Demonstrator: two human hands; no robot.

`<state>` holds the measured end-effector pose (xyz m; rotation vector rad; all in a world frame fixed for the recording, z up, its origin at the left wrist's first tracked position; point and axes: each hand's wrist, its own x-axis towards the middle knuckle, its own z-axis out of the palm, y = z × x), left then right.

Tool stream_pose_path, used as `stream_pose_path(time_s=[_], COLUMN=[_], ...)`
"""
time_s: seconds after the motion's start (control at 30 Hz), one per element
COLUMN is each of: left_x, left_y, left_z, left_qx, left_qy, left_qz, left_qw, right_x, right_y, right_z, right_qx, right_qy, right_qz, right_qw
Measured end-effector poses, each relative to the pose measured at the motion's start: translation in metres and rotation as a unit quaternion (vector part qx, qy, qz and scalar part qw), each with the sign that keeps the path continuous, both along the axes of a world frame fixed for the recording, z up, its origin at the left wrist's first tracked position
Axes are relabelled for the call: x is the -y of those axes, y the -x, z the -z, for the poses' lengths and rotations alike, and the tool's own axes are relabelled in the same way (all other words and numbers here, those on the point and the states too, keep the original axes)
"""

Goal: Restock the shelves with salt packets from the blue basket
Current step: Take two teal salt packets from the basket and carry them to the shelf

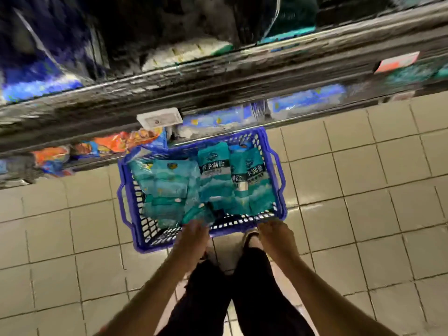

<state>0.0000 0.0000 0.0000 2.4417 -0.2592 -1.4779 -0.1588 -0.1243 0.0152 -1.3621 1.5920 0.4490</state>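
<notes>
Blue basket (278, 166) on floor tiles by shelves (218, 76), full of teal salt packets (213, 166). Left hand (194, 235) reaching for near packet; right hand (274, 232) at rim. Grips blurred, can't tell. Pinch top pkt, lift straight.

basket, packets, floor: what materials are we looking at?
Blue basket: looks like rigid moulded plastic, given the lattice walls and moulded side handles.
Salt packets: probably thin plastic film; teal printed faces, creased, with soft glare.
Floor: pale square tiles with dark grout lines, slight sheen; likely ceramic, though I cannot be sure.
</notes>
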Motion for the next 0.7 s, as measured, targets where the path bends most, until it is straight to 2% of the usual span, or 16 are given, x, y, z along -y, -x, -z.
stream_pose_path(time_s=[0.13, 0.17, 0.2, 0.23, 0.33, 0.4, 0.5, 0.6, 0.7], left_x=[0.043, 0.051, 0.058, 0.063, 0.078, 0.088, 0.096, 0.096, 0.092], left_y=[-0.026, -0.032, -0.037, -0.039, -0.05, -0.056, -0.058, -0.059, -0.065], left_z=[0.051, 0.062, 0.078, 0.089, 0.116, 0.124, 0.129, 0.138, 0.143], left_qx=[0.021, 0.039, 0.089, 0.096, 0.082, 0.08, 0.084, 0.03, -0.036], left_qy=[0.007, 0.01, 0.035, 0.011, -0.021, -0.018, -0.026, -0.021, 0.015], left_qz=[0.03, 0.102, 0.138, 0.149, 0.012, -0.009, -0.011, -0.032, -0.116], left_qw=[0.999, 0.994, 0.986, 0.984, 0.996, 0.997, 0.996, 0.999, 0.992], right_x=[0.018, 0.022, 0.025, 0.027, 0.033, 0.036, 0.04, 0.038, 0.028], right_y=[-0.028, -0.036, -0.044, -0.05, -0.066, -0.076, -0.087, -0.09, -0.087], right_z=[0.047, 0.058, 0.068, 0.078, 0.109, 0.125, 0.14, 0.147, 0.148], right_qx=[0.022, 0.032, 0.035, 0.042, 0.056, 0.031, -0.005, -0.013, 0.01], right_qy=[0.034, 0.052, 0.069, 0.086, 0.099, 0.094, 0.094, 0.108, 0.149], right_qz=[-0.001, -0.013, -0.022, -0.024, -0.021, -0.014, -0.065, -0.073, -0.011], right_qw=[0.999, 0.998, 0.997, 0.995, 0.993, 0.995, 0.993, 0.991, 0.989])
